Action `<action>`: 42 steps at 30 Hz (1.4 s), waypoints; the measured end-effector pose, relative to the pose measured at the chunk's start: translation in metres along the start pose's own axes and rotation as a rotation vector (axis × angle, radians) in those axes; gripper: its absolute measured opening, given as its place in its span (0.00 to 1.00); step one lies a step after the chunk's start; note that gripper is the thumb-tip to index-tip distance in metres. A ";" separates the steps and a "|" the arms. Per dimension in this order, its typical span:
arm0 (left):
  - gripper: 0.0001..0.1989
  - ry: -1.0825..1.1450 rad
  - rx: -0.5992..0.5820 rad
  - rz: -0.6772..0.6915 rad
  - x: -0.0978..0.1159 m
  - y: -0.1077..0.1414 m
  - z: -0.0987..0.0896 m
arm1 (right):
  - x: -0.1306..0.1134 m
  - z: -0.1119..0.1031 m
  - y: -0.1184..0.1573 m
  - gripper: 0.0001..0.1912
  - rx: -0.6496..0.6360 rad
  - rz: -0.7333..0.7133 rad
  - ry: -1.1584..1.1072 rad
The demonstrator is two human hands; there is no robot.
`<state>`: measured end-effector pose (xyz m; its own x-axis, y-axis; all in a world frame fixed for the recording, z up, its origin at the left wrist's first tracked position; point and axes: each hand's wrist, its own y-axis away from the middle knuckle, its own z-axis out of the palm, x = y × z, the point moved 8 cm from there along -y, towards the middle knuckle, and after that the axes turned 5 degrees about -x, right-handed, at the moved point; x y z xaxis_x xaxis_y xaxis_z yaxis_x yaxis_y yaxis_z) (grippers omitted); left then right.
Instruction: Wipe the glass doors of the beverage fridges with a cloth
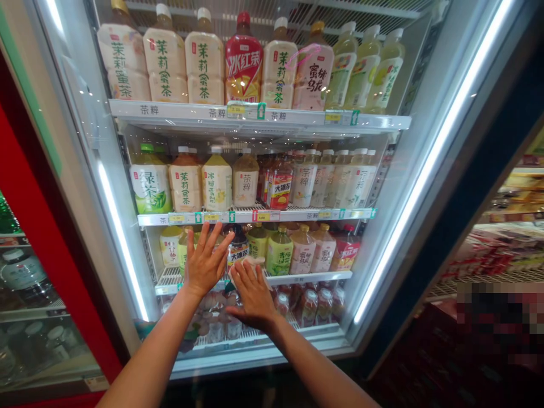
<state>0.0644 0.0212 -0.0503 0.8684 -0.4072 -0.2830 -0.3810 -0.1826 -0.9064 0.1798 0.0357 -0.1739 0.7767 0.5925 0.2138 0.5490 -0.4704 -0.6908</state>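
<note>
In front of me is the glass door (250, 135) of a lit drinks cooler, with reflections across it. My left hand (205, 262) lies against the glass with its fingers spread, holding nothing. Lower and to its right, my right hand (252, 296) presses a pale cloth (255, 261) to the glass. The cloth pokes out past the fingertips and mostly hides under the hand. Behind the hands, beyond the glass, stand a dark-labelled tea bottle (238, 249) and a green tea bottle (279, 249).
Bottled teas fill several shelves, including large bottles (204, 59) on the top shelf (306, 116). A red-framed cooler (40, 209) adjoins on the left. At right, past the dark door frame (429, 226), is a rack of packaged goods (488, 249).
</note>
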 end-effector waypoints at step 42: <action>0.35 0.131 -0.120 0.068 0.076 -0.039 0.005 | 0.136 -0.109 -0.019 0.41 0.318 0.281 0.041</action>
<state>0.1466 0.0015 -0.0379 0.7934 -0.5339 -0.2923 -0.4797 -0.2530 -0.8401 0.3087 0.0538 -0.0564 0.8977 0.4406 0.0095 0.1966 -0.3811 -0.9034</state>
